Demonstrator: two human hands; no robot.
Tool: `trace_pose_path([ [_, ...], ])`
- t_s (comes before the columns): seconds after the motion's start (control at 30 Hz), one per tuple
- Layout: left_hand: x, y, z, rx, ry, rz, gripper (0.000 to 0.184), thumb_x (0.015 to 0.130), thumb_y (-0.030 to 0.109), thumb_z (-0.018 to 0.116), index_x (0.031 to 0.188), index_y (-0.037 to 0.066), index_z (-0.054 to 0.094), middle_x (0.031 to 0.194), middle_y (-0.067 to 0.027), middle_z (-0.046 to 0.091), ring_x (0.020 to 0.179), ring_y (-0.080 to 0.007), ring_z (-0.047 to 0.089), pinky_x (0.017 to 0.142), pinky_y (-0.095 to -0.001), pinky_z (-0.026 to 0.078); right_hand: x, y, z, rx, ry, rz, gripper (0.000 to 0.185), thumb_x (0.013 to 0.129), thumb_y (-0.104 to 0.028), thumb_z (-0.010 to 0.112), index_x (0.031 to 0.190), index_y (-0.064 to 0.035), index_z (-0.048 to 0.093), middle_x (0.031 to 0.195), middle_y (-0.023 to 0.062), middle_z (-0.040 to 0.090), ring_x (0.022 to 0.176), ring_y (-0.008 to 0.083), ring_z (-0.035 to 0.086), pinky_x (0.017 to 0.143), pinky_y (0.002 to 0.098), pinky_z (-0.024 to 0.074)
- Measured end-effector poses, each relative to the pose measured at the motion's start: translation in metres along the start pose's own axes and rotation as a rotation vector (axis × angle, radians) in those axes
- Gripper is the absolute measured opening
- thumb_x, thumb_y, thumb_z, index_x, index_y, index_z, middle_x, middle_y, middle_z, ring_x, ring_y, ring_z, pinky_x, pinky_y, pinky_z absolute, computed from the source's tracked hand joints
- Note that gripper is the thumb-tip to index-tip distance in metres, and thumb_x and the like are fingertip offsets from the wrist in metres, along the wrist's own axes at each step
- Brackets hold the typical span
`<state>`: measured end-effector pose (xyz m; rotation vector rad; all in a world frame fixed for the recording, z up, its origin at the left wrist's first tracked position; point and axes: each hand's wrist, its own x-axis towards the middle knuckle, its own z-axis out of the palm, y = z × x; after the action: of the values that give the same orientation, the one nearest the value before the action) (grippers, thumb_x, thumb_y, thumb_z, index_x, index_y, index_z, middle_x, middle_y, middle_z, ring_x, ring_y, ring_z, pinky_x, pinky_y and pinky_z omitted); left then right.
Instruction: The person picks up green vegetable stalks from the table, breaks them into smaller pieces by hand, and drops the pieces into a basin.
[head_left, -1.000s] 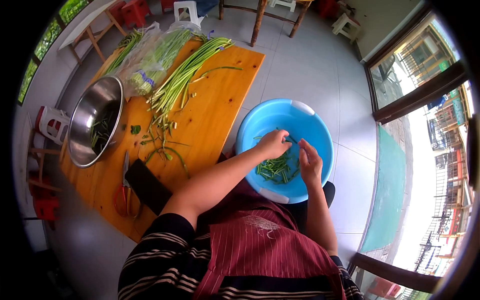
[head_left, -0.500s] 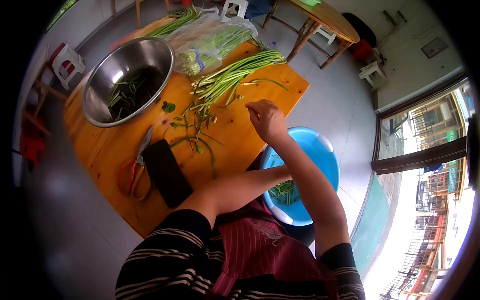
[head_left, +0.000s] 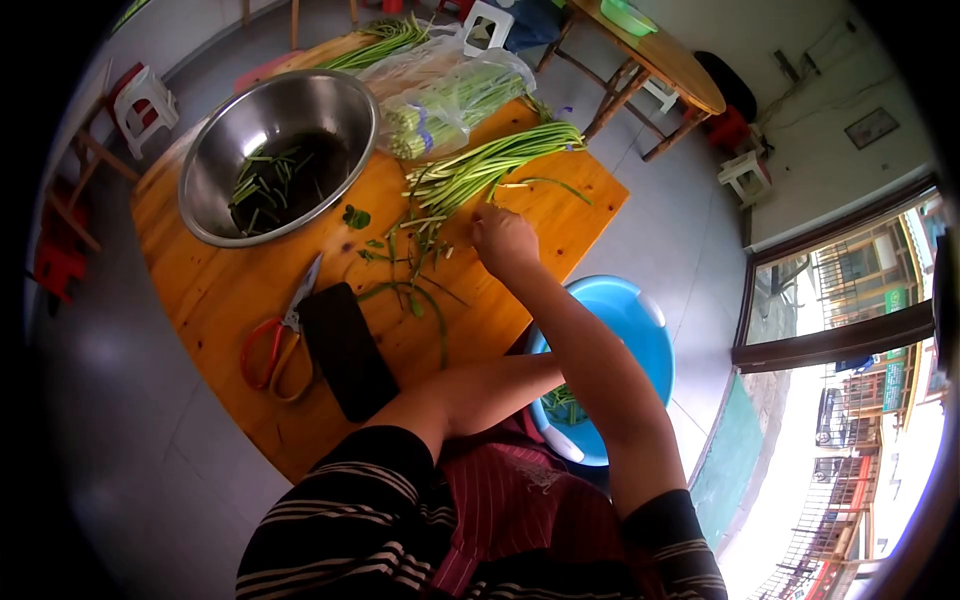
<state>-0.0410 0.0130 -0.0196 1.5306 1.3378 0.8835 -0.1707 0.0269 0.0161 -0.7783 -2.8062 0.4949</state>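
Note:
My right hand [head_left: 505,240] is over the wooden table, its fingers closed at the near edge of a loose bunch of long green stalks [head_left: 490,165]; what they pinch, if anything, is hidden. My left forearm [head_left: 490,395] reaches over the rim of the blue tub [head_left: 625,325], passing under my right forearm, which hides my left hand. Cut green pieces [head_left: 565,405] lie in the tub. Trimmings and small leaves [head_left: 415,290] are scattered between the stalks and a black phone-like slab [head_left: 348,350].
A steel bowl [head_left: 335,195] holding cut green pieces in dark liquid stands at the table's left. Open scissors [head_left: 280,340] with red and orange handles lie beside the slab. Bagged stalks [head_left: 460,100] rest behind. Stools and another table [head_left: 680,70] stand beyond.
My right hand has moved from the tub up and left to the stalks on the table. My left hand has gone out of sight behind my right forearm. The view has turned toward the table.

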Motion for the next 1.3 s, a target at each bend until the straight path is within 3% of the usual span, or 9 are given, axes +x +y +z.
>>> trace_pose_path([
  [0.33, 0.015, -0.051, 0.033, -0.31, 0.227, 0.3, 0.017, 0.08, 0.021, 0.055, 0.086, 0.004, 0.055, 0.082, -0.0107, 0.06, 0.077, -0.0234, 0.057, 0.067, -0.0341, 0.043, 0.026, 0.004, -0.002, -0.109, 0.01, 0.254, 0.037, 0.071, -0.029, 0.059, 0.092, 0.0009, 0.052, 0.084, 0.0194, 0.059, 0.083, 0.0314, 0.057, 0.07, 0.04, 0.0458],
  [0.43, 0.008, -0.03, 0.019, 0.069, 0.138, 0.256, 0.015, 0.078, 0.016, 0.056, 0.088, 0.006, 0.054, 0.082, -0.0093, 0.06, 0.077, -0.0217, 0.056, 0.068, -0.0328, 0.042, 0.022, 0.013, -0.012, -0.028, -0.133, 0.267, 0.039, 0.066, -0.024, 0.061, 0.093, 0.0032, 0.053, 0.082, 0.0202, 0.059, 0.081, 0.0329, 0.058, 0.07, 0.0403, 0.0461],
  [0.53, 0.016, -0.042, 0.031, -0.32, 0.183, 0.295, 0.012, 0.074, 0.013, 0.057, 0.085, 0.007, 0.056, 0.08, -0.0072, 0.06, 0.073, -0.0198, 0.056, 0.065, -0.0316, 0.043, 0.01, 0.012, -0.021, 0.067, -0.158, 0.268, 0.04, 0.066, -0.018, 0.06, 0.097, 0.006, 0.053, 0.076, 0.0169, 0.06, 0.076, 0.0281, 0.059, 0.064, 0.0368, 0.0475],
  [0.63, 0.041, -0.062, 0.041, -0.08, 0.082, 0.242, 0.014, 0.074, 0.014, 0.058, 0.084, 0.005, 0.058, 0.078, -0.0064, 0.061, 0.069, -0.0173, 0.056, 0.062, -0.0312, 0.043, -0.011, 0.003, -0.04, 0.622, -0.333, 0.505, 0.033, 0.071, -0.01, 0.055, 0.099, 0.007, 0.052, 0.071, 0.0096, 0.056, 0.069, 0.0199, 0.057, 0.06, 0.0297, 0.0488],
  [0.7, 0.063, -0.089, 0.053, -0.412, -0.203, -0.009, 0.02, 0.076, 0.021, 0.059, 0.085, 0.002, 0.06, 0.079, -0.0073, 0.062, 0.072, -0.0163, 0.058, 0.063, -0.0311, 0.045, -0.034, 0.003, -0.051, 1.259, -0.482, 0.506, 0.033, 0.075, -0.005, 0.055, 0.105, 0.0055, 0.051, 0.072, 0.0066, 0.053, 0.064, 0.0129, 0.055, 0.058, 0.0246, 0.05],
  [0.83, 0.03, -0.024, 0.02, -0.237, -0.071, -0.112, 0.025, 0.083, 0.022, 0.055, 0.096, 0.001, 0.058, 0.092, -0.0099, 0.06, 0.085, -0.0173, 0.058, 0.073, -0.0308, 0.045, -0.095, 0.007, -0.081, 1.616, -0.542, 0.522, 0.02, 0.077, -0.002, 0.05, 0.096, 0.0031, 0.048, 0.075, 0.007, 0.052, 0.065, 0.016, 0.056, 0.058, 0.0253, 0.0523],
  [1.07, 0.013, 0.009, -0.007, -0.878, -0.246, -0.197, 0.03, 0.08, 0.007, 0.051, 0.11, 0.001, 0.049, 0.093, -0.0061, 0.053, 0.093, -0.0159, 0.052, 0.082, -0.0277, 0.043, -0.216, 0.064, -0.128, 1.709, -0.334, 0.295, 0.015, 0.084, -0.005, 0.04, 0.096, 0.0016, 0.046, 0.07, 0.0083, 0.05, 0.047, 0.014, 0.049, 0.042, 0.0199, 0.0422],
  [1.17, 0.015, 0.004, -0.001, -1.083, -0.433, -0.057, 0.029, 0.083, 0.011, 0.051, 0.111, 0.003, 0.051, 0.105, -0.0086, 0.053, 0.096, -0.0183, 0.052, 0.087, -0.0319, 0.041, -0.248, 0.09, -0.128, 1.447, -0.052, 0.584, 0.019, 0.089, -0.013, 0.042, 0.099, 0.0007, 0.05, 0.068, 0.0022, 0.049, 0.044, 0.0062, 0.035, 0.038, 0.0178, 0.0267],
  [1.3, 0.012, 0.005, 0.001, -1.128, -0.515, 0.05, 0.03, 0.081, 0.006, 0.051, 0.111, 0.004, 0.052, 0.096, -0.0053, 0.053, 0.093, -0.0166, 0.053, 0.086, -0.0314, 0.042, -0.278, 0.134, -0.094, 1.499, 0.011, 0.704, 0.021, 0.089, -0.016, 0.045, 0.098, 0.0012, 0.051, 0.068, 0.0012, 0.049, 0.049, 0.0056, 0.038, 0.041, 0.0165, 0.0289],
])
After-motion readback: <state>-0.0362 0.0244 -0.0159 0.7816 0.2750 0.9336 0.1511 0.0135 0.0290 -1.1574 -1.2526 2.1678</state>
